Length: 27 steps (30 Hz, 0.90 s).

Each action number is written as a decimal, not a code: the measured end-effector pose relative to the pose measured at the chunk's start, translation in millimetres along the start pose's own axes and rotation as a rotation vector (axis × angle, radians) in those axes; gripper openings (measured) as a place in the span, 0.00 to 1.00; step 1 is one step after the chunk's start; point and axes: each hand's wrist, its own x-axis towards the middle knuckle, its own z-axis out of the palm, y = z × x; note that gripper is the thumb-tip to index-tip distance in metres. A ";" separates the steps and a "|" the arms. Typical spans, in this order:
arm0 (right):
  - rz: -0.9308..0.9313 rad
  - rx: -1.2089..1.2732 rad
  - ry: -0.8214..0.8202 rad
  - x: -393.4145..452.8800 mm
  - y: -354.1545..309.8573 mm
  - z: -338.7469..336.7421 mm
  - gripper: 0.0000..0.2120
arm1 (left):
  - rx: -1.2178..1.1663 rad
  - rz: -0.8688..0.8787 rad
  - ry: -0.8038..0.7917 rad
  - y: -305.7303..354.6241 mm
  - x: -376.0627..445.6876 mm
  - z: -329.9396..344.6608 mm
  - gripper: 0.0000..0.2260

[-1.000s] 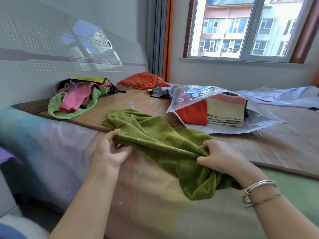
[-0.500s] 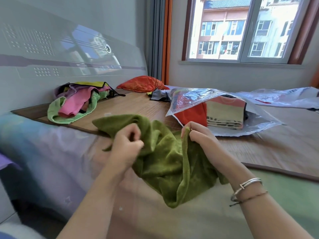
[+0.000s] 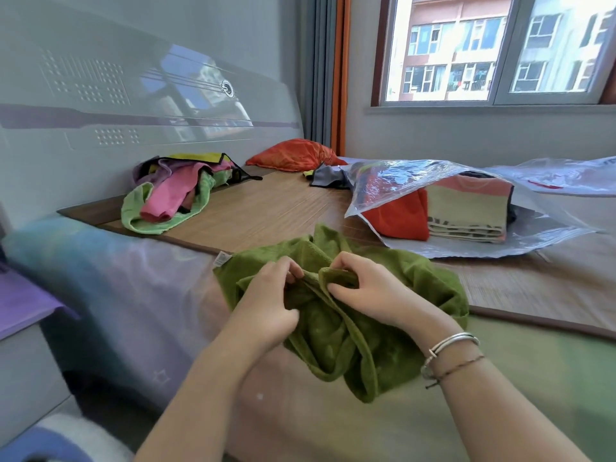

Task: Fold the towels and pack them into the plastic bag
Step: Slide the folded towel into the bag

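Both hands (image 3: pixel 266 303) (image 3: pixel 370 295) pinch green towel (image 3: pixel 336 335) | corner tag (image 3: pixel 220 259) unreadable

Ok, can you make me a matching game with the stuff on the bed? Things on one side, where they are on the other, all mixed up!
Things:
1. olive green towel
2. red folded towel
3. pink towel
4. orange pillow

Places:
A. in the messy pile by the headboard
B. inside the plastic bag
C. held in both hands
D. far back, near the curtain

Pairs: 1-C, 2-B, 3-A, 4-D
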 end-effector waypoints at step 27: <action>0.107 0.610 -0.066 -46.9 -20.4 -61.7 0.07 | -1.129 -0.134 0.205 68.8 -5.6 4.4 0.24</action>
